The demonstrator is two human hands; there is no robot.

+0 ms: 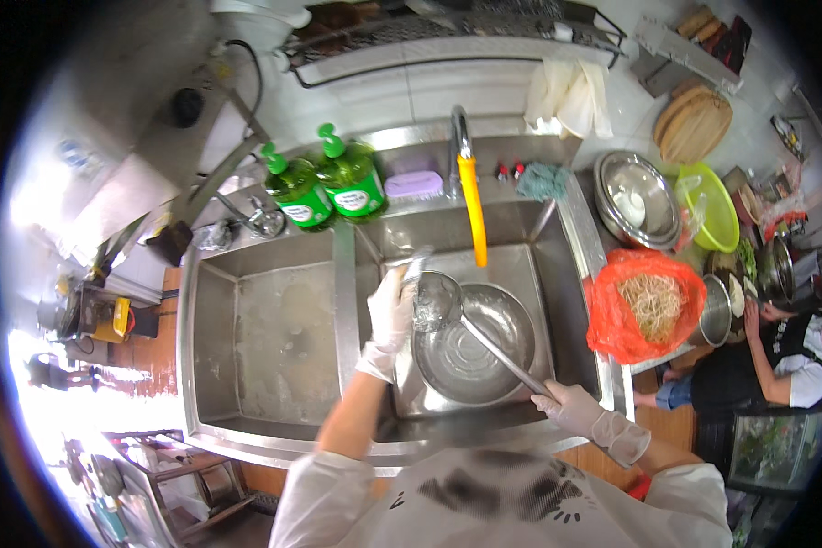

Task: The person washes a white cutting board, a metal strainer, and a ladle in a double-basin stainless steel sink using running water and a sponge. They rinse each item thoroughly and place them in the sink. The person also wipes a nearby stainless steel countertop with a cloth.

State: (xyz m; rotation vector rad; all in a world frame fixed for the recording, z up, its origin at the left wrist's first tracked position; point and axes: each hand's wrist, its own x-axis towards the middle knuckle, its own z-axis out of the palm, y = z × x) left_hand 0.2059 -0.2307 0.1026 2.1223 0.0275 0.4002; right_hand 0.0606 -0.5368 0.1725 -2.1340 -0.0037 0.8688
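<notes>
Both of my hands wear thin translucent gloves. My right hand (570,405) grips the long metal handle of a ladle (496,351), near its lower right end. The round ladle bowl (437,301) is held over a steel basin (514,370) with some water in it, inside the right sink compartment (538,264). At the bowl's left rim, my left hand (392,315) has its fingers closed around a blurred silvery item (418,266), too unclear to name. A faucet with a yellow hose (472,212) hangs above the compartment.
Two green pump bottles (351,181) and a lilac sponge (414,183) line the sink's back ledge, with a teal cloth (542,181) farther right. The left compartment (284,342) is wet. Bean sprouts (654,305) fill a red bag (606,322). A co-worker (767,363) stands at right.
</notes>
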